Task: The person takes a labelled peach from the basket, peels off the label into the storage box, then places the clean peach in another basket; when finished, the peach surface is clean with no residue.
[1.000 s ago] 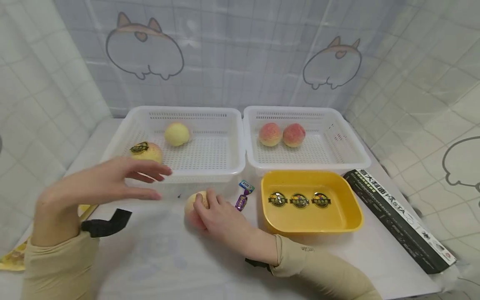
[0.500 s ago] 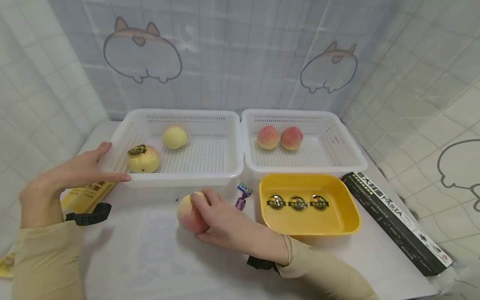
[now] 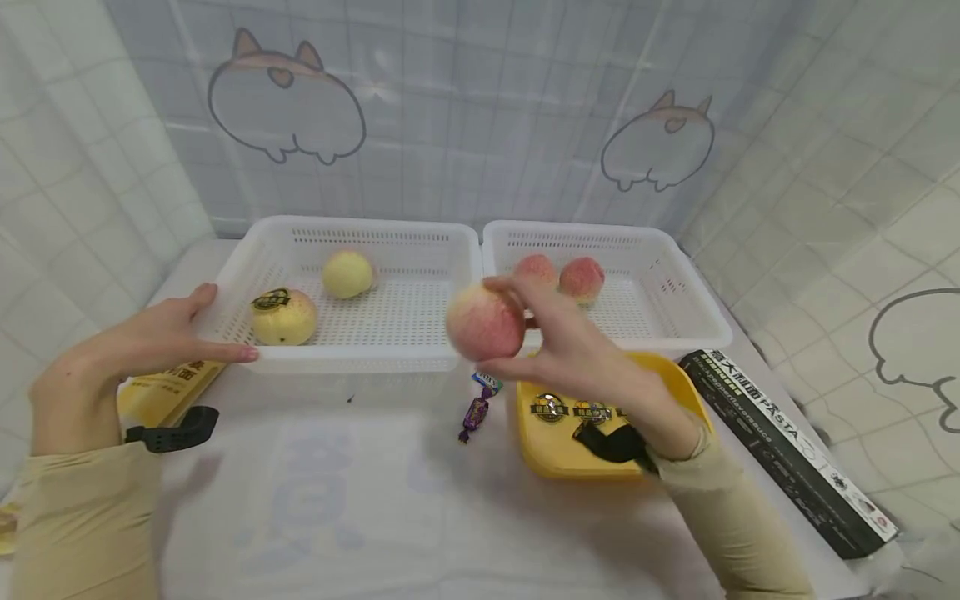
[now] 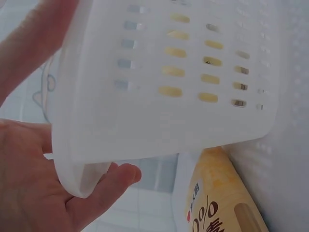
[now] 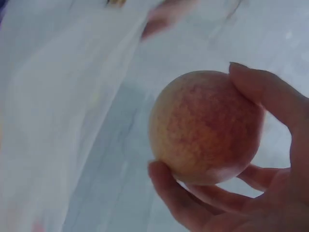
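My right hand (image 3: 581,354) holds a pink-and-yellow peach (image 3: 486,323) in the air near the meeting edges of the two white baskets. In the right wrist view, thumb and fingers curl around this peach (image 5: 205,128). At the left basket's (image 3: 360,362) near left corner, my left hand (image 3: 146,337) rests with thumb and finger spread along the rim. The left wrist view shows the basket wall (image 4: 120,125) close up. Inside this basket lie a peach with a black label (image 3: 285,318) and a pale yellow peach (image 3: 347,275).
The right basket (image 3: 675,337) has two red peaches (image 3: 582,279), one partly hidden. A yellow tub (image 3: 540,454) with black stickers, a purple-wrapped candy (image 3: 476,413) and a black pasta box (image 3: 787,454) lie nearby. A yellow packet (image 3: 168,392) sits under the left hand.
The right hand has lifted the peach off the table and carried it up and right. My left hand moved left and down onto the left basket's corner, then stayed there.
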`<act>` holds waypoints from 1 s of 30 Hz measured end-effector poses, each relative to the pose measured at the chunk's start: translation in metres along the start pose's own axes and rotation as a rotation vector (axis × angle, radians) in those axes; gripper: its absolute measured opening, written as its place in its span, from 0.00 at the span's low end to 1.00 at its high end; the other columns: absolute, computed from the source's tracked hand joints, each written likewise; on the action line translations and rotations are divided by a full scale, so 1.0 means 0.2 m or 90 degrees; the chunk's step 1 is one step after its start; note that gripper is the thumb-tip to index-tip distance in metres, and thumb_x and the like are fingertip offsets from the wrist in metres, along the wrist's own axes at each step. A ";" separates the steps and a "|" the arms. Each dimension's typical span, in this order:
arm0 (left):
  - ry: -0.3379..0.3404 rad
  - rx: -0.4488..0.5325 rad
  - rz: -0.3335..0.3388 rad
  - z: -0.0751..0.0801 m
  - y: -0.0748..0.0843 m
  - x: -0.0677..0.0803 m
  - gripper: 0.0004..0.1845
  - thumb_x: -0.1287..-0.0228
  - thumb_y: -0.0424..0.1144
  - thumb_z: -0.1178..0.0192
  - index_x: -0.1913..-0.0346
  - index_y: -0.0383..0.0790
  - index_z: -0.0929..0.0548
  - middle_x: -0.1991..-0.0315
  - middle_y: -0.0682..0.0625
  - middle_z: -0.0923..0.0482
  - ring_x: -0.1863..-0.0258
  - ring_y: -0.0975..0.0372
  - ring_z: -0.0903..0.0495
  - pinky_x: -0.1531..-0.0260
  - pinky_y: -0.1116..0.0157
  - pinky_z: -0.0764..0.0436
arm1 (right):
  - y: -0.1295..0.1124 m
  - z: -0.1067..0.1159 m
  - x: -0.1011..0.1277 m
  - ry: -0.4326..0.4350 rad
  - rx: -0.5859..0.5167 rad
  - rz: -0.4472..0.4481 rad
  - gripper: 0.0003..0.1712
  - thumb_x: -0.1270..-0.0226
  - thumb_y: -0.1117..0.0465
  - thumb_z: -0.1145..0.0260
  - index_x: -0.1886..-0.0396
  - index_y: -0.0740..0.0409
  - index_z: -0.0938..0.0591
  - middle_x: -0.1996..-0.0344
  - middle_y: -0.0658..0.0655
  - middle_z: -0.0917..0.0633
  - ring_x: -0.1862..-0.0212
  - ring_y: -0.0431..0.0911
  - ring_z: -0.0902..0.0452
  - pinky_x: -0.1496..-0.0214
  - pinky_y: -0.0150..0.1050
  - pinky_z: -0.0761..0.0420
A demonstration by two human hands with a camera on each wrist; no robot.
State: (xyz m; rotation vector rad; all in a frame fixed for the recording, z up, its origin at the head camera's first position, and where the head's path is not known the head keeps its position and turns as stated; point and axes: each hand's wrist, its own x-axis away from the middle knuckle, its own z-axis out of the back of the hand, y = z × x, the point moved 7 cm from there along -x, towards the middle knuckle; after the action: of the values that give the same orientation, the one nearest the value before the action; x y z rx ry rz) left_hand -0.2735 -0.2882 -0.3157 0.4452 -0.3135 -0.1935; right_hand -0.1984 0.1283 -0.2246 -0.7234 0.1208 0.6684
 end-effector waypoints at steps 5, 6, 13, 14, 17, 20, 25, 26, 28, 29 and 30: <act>-0.006 0.002 0.006 0.00 0.02 -0.01 0.66 0.38 0.62 0.35 0.24 0.30 0.73 0.24 0.23 0.70 0.30 0.28 0.52 0.42 0.28 0.42 | 0.38 0.36 -0.08 0.013 0.019 -0.216 0.46 0.44 0.48 0.22 0.29 0.48 0.33 0.42 0.55 0.22 0.46 0.49 0.24 0.47 0.46 0.19; -0.007 0.001 0.005 0.00 0.02 -0.01 0.66 0.38 0.63 0.35 0.24 0.30 0.73 0.24 0.24 0.70 0.30 0.28 0.52 0.42 0.28 0.42 | 0.46 0.42 -0.09 0.011 0.023 -0.254 0.46 0.43 0.45 0.23 0.28 0.47 0.34 0.42 0.55 0.23 0.46 0.50 0.24 0.47 0.47 0.21; -0.013 -0.008 0.007 0.00 0.01 0.00 0.66 0.38 0.63 0.36 0.24 0.29 0.74 0.24 0.23 0.71 0.31 0.27 0.51 0.43 0.28 0.42 | 0.84 0.69 -0.11 -0.046 0.026 -0.383 0.47 0.38 0.46 0.27 0.24 0.54 0.38 0.38 0.60 0.28 0.45 0.53 0.27 0.43 0.45 0.21; -0.012 -0.011 0.007 0.00 0.01 0.00 0.66 0.38 0.63 0.36 0.24 0.29 0.74 0.25 0.22 0.70 0.31 0.27 0.51 0.43 0.27 0.41 | 0.88 0.70 -0.11 -0.056 0.019 -0.397 0.46 0.36 0.48 0.29 0.25 0.56 0.39 0.38 0.62 0.29 0.45 0.54 0.26 0.42 0.45 0.20; -0.010 -0.012 0.008 0.00 0.01 0.00 0.66 0.38 0.63 0.36 0.24 0.29 0.74 0.25 0.21 0.69 0.31 0.26 0.51 0.43 0.27 0.41 | 1.01 0.73 -0.11 -0.083 0.011 -0.438 0.39 0.31 0.51 0.34 0.28 0.63 0.39 0.40 0.64 0.28 0.47 0.55 0.24 0.43 0.45 0.18; -0.009 -0.005 0.001 -0.01 0.01 0.00 0.66 0.38 0.62 0.36 0.24 0.29 0.74 0.25 0.22 0.68 0.31 0.27 0.50 0.43 0.28 0.40 | 1.14 0.70 -0.08 -0.124 0.007 -0.485 0.35 0.28 0.53 0.39 0.32 0.69 0.37 0.43 0.66 0.27 0.49 0.57 0.24 0.42 0.51 0.18; -0.009 0.005 -0.007 -0.02 0.00 0.01 0.66 0.38 0.60 0.35 0.24 0.29 0.73 0.24 0.22 0.69 0.31 0.28 0.49 0.43 0.28 0.40 | 1.30 0.59 0.01 -0.201 -0.016 -0.584 0.32 0.29 0.50 0.41 0.34 0.65 0.34 0.41 0.66 0.28 0.45 0.61 0.26 0.38 0.56 0.23; -0.008 0.007 -0.006 -0.02 0.00 0.02 0.66 0.38 0.60 0.35 0.24 0.29 0.73 0.25 0.23 0.70 0.31 0.27 0.50 0.42 0.28 0.41 | 1.32 0.58 0.04 -0.196 -0.020 -0.613 0.33 0.30 0.48 0.40 0.33 0.62 0.34 0.40 0.66 0.28 0.44 0.62 0.27 0.39 0.56 0.23; -0.006 0.008 -0.004 -0.03 -0.01 0.02 0.66 0.38 0.60 0.35 0.24 0.28 0.73 0.25 0.22 0.69 0.31 0.27 0.49 0.42 0.28 0.41 | 1.36 0.57 0.08 -0.174 -0.024 -0.670 0.34 0.32 0.44 0.39 0.32 0.55 0.32 0.38 0.66 0.28 0.43 0.62 0.28 0.41 0.55 0.22; -0.006 0.006 -0.003 -0.03 -0.01 0.03 0.66 0.38 0.60 0.35 0.24 0.28 0.73 0.25 0.21 0.68 0.31 0.27 0.49 0.42 0.28 0.41 | 1.37 0.57 0.09 -0.167 -0.025 -0.683 0.35 0.32 0.43 0.39 0.31 0.53 0.32 0.38 0.65 0.28 0.42 0.61 0.29 0.42 0.55 0.22; -0.006 0.005 -0.002 -0.04 -0.02 0.03 0.66 0.38 0.60 0.35 0.24 0.28 0.73 0.25 0.21 0.68 0.31 0.27 0.49 0.43 0.28 0.41 | 1.38 0.55 0.09 -0.172 -0.032 -0.681 0.35 0.32 0.43 0.39 0.30 0.52 0.32 0.37 0.65 0.28 0.41 0.61 0.29 0.42 0.55 0.22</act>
State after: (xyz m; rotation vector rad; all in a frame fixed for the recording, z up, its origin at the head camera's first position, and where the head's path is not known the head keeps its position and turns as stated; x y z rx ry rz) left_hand -0.2661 -0.2898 -0.3218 0.4532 -0.3221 -0.1981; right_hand -0.3649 0.3618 -0.3060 -0.6279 -0.5094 -0.2638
